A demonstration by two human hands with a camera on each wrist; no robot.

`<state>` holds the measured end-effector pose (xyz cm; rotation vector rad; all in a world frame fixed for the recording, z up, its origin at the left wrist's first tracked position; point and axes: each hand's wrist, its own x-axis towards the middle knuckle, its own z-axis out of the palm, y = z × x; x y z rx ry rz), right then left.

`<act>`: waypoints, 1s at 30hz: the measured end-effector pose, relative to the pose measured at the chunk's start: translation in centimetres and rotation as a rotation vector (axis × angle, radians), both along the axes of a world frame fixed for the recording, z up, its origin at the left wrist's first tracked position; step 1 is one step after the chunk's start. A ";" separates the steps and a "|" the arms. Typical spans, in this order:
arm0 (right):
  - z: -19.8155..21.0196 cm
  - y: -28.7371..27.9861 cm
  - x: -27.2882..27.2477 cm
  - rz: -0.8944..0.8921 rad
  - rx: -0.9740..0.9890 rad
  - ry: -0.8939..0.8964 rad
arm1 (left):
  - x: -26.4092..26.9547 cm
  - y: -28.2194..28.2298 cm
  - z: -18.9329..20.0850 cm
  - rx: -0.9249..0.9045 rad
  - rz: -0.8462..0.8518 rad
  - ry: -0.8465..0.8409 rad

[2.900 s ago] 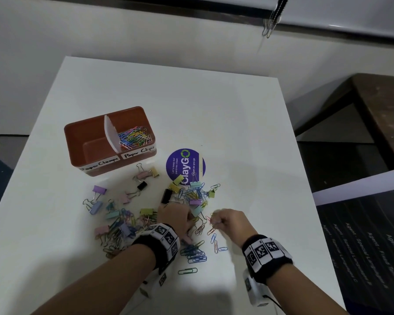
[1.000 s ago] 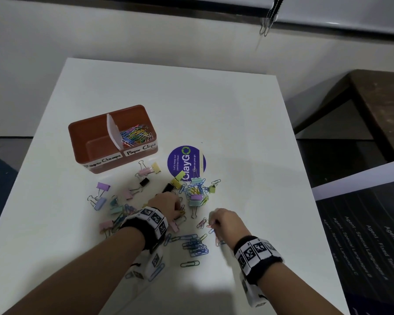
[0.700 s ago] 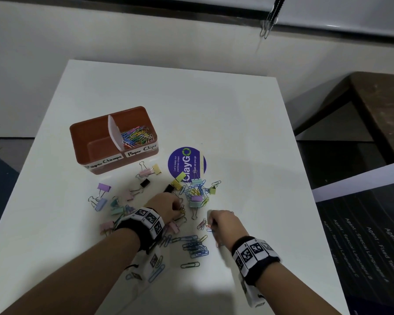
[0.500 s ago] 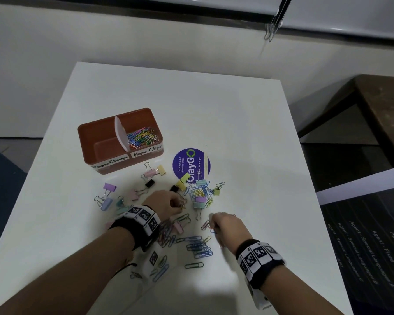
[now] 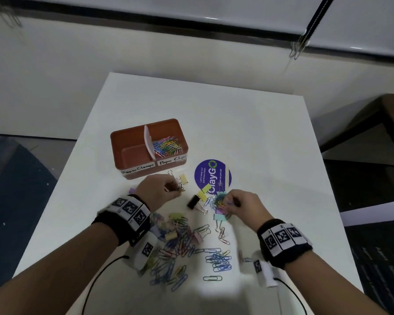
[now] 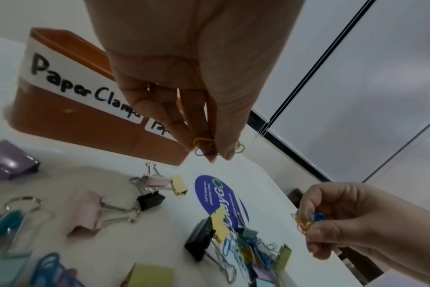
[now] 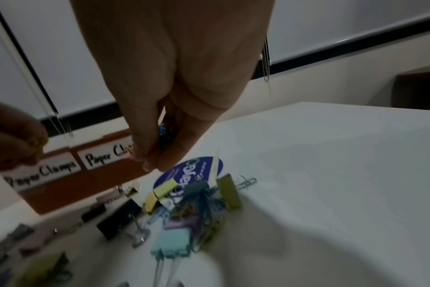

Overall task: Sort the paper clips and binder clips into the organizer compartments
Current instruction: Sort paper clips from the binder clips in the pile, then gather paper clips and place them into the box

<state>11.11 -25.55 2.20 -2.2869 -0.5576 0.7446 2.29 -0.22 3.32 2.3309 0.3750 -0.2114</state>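
A person stands over a white table [image 5: 248,133] with both hands low over a mess of clips. The left hand [image 5: 156,192] sits in the middle of the head view, just below the brown organizer box [image 5: 132,171]. Its fingers [image 6: 177,124] and thumb pinch a small bunch of paper clips [image 6: 204,146], yellow and dark ones. The right hand [image 5: 243,208] is to the right of it, lower in the frame. It pinches a few more paper clips [image 6: 304,223], blue, yellow and orange.

The box has a white divider [image 5: 148,142] in the middle. The right part, marked "Paper Clips", holds a pile of colored paper clips [image 5: 166,147]. The left part is marked "Paper Clamps".

A round purple sticker [image 5: 213,176] lies on the table right of the box. Binder clips lie near the hands: a black binder clip [image 5: 192,201], a yellow binder clip [image 5: 204,190] touching it, and a light blue binder clip [image 5: 221,216] under the right hand. Lots of loose paper clips [image 5: 180,248] are spread at the bottom middle of the frame, between the two wrists. Both wrists wear black bands [image 5: 127,214] with square marks.
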 end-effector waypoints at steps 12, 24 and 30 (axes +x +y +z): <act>6.4 10.3 4.0 0.052 0.125 -0.179 | 4.1 3.1 4.5 0.032 0.136 -0.058; 5.8 17.3 6.3 0.118 0.119 -0.239 | 5.2 5.1 5.6 0.104 0.134 -0.103; 1.5 6.6 0.4 0.205 -0.009 -0.118 | -2.5 0.3 0.5 -0.031 -0.082 0.030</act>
